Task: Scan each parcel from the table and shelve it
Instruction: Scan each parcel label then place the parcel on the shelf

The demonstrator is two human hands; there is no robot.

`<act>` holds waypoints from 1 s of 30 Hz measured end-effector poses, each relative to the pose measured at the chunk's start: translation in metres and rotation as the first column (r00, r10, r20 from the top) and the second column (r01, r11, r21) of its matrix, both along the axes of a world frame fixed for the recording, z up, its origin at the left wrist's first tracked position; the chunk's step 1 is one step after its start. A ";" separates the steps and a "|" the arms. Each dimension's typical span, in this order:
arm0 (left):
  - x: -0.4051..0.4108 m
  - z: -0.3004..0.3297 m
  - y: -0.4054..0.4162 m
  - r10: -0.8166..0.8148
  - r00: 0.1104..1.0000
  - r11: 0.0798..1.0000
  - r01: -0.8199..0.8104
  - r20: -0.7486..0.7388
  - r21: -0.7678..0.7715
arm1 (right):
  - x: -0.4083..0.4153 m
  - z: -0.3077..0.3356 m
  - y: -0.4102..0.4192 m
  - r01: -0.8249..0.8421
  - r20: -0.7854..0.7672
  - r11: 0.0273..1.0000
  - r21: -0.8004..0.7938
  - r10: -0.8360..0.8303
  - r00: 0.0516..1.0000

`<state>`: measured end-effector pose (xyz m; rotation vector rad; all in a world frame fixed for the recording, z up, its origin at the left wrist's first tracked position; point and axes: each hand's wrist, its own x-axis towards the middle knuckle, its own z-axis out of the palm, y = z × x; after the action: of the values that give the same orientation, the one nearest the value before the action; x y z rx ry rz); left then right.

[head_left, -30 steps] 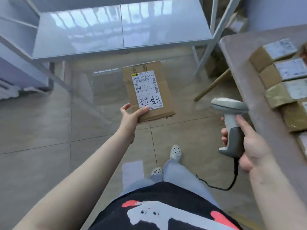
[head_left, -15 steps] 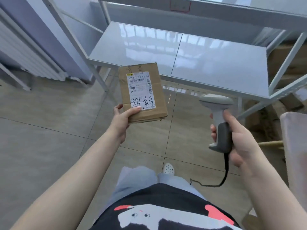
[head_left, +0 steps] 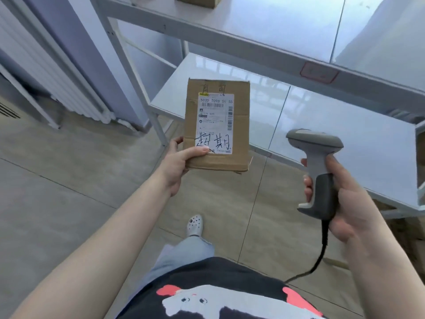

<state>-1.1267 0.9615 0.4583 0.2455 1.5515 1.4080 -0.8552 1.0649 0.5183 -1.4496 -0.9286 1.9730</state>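
Observation:
A flat brown cardboard parcel (head_left: 239, 125) with a white shipping label and black handwriting faces up at the camera. My left hand (head_left: 178, 162) grips its lower left corner, thumb pressed on the label. My right hand (head_left: 345, 196) holds a grey handheld barcode scanner (head_left: 316, 166) by its handle, head tilted toward the left, a short way right of the parcel. Its black cable hangs down toward my waist. Behind the parcel stands a white metal shelf unit, with a lower shelf (head_left: 322, 125) and an upper shelf (head_left: 264, 24).
A brown box (head_left: 197, 0) sits at the back of the upper shelf, cut off by the frame's top. A white radiator (head_left: 46, 72) and a lilac wall stand at the left. Tiled floor (head_left: 69, 180) lies below, with my foot in a white clog (head_left: 195, 224).
The view has swung left and up from the table toward the shelf, which now looms closer. The parcel table has left the frame. Both hands keep their holds.

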 end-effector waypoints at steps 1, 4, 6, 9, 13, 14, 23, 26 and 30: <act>-0.015 0.003 0.012 -0.024 1.000 1.000 0.024 0.008 0.013 | -0.015 0.002 0.009 0.010 -0.009 1.000 0.005 -0.010 1.000; -0.054 0.016 0.043 -0.078 0.996 0.996 0.076 0.040 0.053 | -0.054 0.013 0.030 0.032 -0.031 0.999 0.026 -0.032 0.999; -0.074 0.025 0.064 -0.116 0.993 0.991 0.113 0.038 0.073 | -0.075 0.020 0.043 0.067 -0.051 0.997 0.048 -0.065 0.997; -0.098 0.037 0.095 -0.152 0.987 0.983 0.147 0.041 0.108 | -0.098 0.029 0.061 0.098 -0.049 0.993 0.065 -0.095 0.994; -0.118 0.055 0.137 -0.200 0.980 0.970 0.196 0.016 0.142 | -0.119 0.038 0.087 0.112 -0.046 0.988 0.104 -0.108 0.993; -0.122 0.059 0.148 -0.209 0.978 0.967 0.204 0.018 0.154 | -0.123 0.040 0.095 0.120 -0.055 0.986 0.113 -0.114 0.992; -0.143 0.109 0.262 -0.272 0.962 0.937 0.272 -0.033 0.218 | -0.141 0.047 0.181 0.189 -0.183 0.970 0.150 -0.161 0.970; -0.145 0.122 0.302 -0.246 0.967 0.947 0.254 -0.062 0.199 | -0.144 0.052 0.209 0.213 -0.195 0.968 0.135 -0.185 0.963; -0.149 0.132 0.352 -0.209 0.972 0.968 0.221 -0.107 0.119 | -0.147 0.057 0.232 0.225 -0.205 0.966 0.128 -0.197 0.959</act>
<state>-1.2756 1.3134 0.5904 0.5506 1.4611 1.3424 -1.0020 1.2971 0.5748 -1.1991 -0.7843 1.8065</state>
